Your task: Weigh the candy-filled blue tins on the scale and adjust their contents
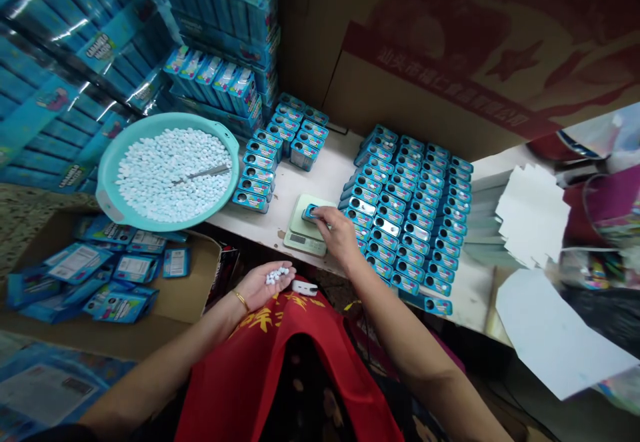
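"How far along were you?"

"Partway, I judged. Nearest: my left hand (263,287) lay open, palm up, cupping white pellets (277,275)."

"Right?"

"My right hand (340,234) had its fingertips together at a blue tin (309,213) on the scale (304,243); gripping or not, couldn't tell."

"Done versus left?"

"Beyond, rows of tins (420,209) stood on the table (293,182), fill hidden, so no count. Farther left, the bowl (107,170) held plenty of loose pellets."

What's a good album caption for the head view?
Left hand cupping pale pellets, right hand touching a blue container at a scale.
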Motion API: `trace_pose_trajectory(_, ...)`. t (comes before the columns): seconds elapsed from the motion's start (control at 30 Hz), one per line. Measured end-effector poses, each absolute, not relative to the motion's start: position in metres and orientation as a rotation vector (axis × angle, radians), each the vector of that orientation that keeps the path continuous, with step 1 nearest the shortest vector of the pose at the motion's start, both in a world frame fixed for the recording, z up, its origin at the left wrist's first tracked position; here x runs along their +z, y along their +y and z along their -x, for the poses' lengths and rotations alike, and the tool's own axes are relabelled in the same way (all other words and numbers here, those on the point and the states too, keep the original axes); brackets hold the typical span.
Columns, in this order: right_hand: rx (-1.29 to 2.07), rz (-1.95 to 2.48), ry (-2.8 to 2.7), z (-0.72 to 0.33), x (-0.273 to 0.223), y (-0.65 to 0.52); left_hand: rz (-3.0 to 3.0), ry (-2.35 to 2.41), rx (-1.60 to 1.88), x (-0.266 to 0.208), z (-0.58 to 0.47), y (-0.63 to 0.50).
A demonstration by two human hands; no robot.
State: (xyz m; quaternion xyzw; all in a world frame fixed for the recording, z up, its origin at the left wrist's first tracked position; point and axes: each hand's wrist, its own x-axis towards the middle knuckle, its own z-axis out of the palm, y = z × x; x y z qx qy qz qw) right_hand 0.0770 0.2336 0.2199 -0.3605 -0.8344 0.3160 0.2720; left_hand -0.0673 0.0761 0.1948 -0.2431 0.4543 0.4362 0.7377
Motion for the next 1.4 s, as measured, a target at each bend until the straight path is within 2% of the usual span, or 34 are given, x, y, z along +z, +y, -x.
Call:
trace_pose_trajectory(0.23,0.568,1.226,-2.175,-0.11,0.214,0.237,0.587,1.033,1.066,0.197,0.085,0.067)
trace_pose_trajectory(0.77,0.544,1.358,-2.662,-0.1,0.201,0.245,0.666,1.066,1.138,0.187,0.104,0.064)
trace_pose_trajectory(1.03,0.576,1.211,-2.585,-0.067,0.198,0.273,0.696,1.09,1.188,0.192,0.12,0.062)
trace_pose_trajectory(1.27,0.553,1.397,-2.458,0.022,0.179,0.334,0.691,1.087,1.245,0.198,0.125,0.064)
trace_pose_trajectory(1.4,0.529,1.293,-2.477,0.0,0.182,0.333,0.672,1.111,1.215,0.196,0.124,0.065)
